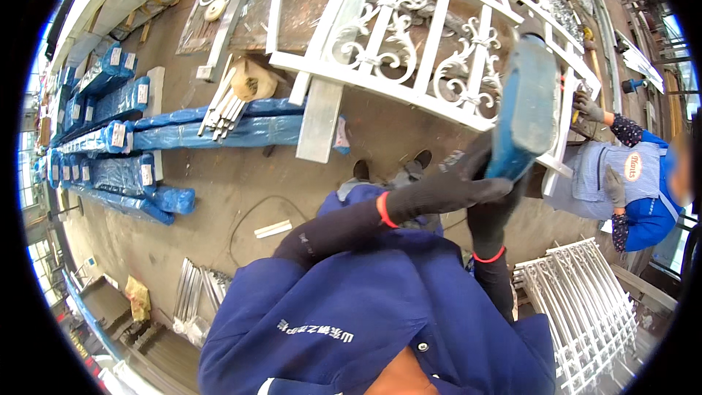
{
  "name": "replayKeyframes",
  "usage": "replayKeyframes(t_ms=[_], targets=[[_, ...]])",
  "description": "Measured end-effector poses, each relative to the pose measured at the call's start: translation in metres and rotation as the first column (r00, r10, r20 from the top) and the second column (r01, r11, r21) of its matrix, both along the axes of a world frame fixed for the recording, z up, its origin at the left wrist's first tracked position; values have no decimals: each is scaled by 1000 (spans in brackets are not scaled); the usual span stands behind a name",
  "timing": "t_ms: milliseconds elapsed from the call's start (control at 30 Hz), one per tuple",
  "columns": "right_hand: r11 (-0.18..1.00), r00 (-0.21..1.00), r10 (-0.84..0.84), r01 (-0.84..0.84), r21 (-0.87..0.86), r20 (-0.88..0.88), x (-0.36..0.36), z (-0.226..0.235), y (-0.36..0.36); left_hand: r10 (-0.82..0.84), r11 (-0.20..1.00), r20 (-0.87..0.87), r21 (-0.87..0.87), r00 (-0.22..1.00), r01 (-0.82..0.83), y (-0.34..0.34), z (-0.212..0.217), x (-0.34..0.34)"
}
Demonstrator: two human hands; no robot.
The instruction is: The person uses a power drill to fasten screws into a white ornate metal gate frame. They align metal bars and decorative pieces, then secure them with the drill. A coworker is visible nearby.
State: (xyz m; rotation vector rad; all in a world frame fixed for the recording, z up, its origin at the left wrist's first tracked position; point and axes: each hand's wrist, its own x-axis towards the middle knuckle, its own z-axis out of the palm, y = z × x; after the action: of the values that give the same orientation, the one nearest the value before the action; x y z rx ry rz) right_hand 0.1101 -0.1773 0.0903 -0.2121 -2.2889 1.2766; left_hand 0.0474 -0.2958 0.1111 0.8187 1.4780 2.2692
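My left hand (470, 184), in a dark knitted glove, is curled round the lower left side of a bulky blue power tool (521, 106) with rounded edges. My right hand (503, 211), gloved dark too, comes up beneath the tool's near end; it is mostly hidden there, so I cannot tell how far its fingers are closed or what they grip.

The tool's long axis points away from me, its far end leaning slightly right, over the right part of a white metal railing panel (380, 85) with curled scrollwork. The panel lies ahead of me, mostly to the left of the tool, its near rail slanting toward me as it goes right. So the tool lies across that rail's line, and my left hand is the nearer to it. Whether the tool touches the panel, I cannot tell. Past the tool, a co-worker's grey-gloved hand (589, 107) is at the panel's right side.
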Motion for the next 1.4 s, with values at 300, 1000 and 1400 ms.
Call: replayKeyframes(t_ms=[300,1000,1400], targets=[[995,960,-42,16,97,277,29,43,28,-549,810,297,420,782,409,18,-22,-14],[930,462,284,82,-359,840,-40,110,50,-563,685,636,716,528,-131,16,-65,-40],[906,371,353,93,-412,859,-111,90,34,-687,568,646,763,332,-309,30,-125,-61]])
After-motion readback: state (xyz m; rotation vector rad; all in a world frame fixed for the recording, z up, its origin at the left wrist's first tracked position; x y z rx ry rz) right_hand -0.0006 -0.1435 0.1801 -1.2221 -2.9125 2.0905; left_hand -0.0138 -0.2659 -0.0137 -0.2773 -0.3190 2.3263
